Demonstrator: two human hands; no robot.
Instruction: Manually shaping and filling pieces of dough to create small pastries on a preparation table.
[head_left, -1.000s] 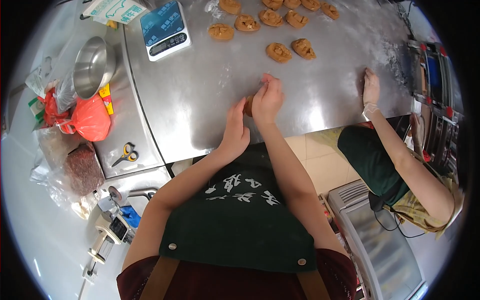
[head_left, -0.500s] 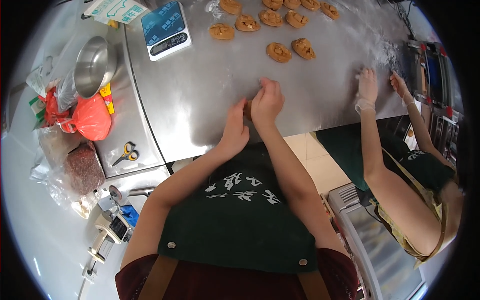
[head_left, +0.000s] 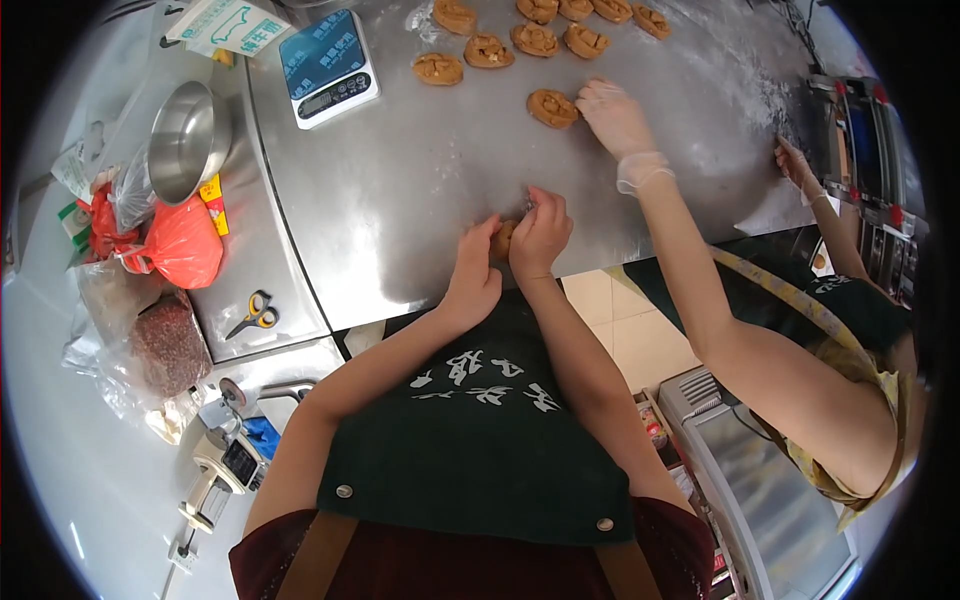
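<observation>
Near the table's front edge, a small lump of brown dough (head_left: pixel 503 241) is cupped between my two hands, mostly hidden by them. My left hand (head_left: pixel 474 272) presses against its left side with the fingers pointing up the table. Curled round the right side is my right hand (head_left: pixel 541 236). Further back lie several shaped brown dough pieces with pale bits in them, among them a dough piece (head_left: pixel 552 108) nearest my hands. A co-worker's gloved hand (head_left: pixel 612 115) reaches in from the right, just beside that piece.
On the metal table (head_left: pixel 380 200), a kitchen scale (head_left: pixel 328 70) stands at the back left. Further left are a steel bowl (head_left: pixel 190 142), a red plastic bag (head_left: pixel 180 243), scissors (head_left: pixel 255 314) and a bag of reddish-brown stuff (head_left: pixel 170 342). White flour (head_left: pixel 745 85) dusts the back right.
The co-worker's gloved hand has moved left and away from the front edge to the dough pieces, covering where one lay. My hands have shifted slightly, with more of the dough lump showing.
</observation>
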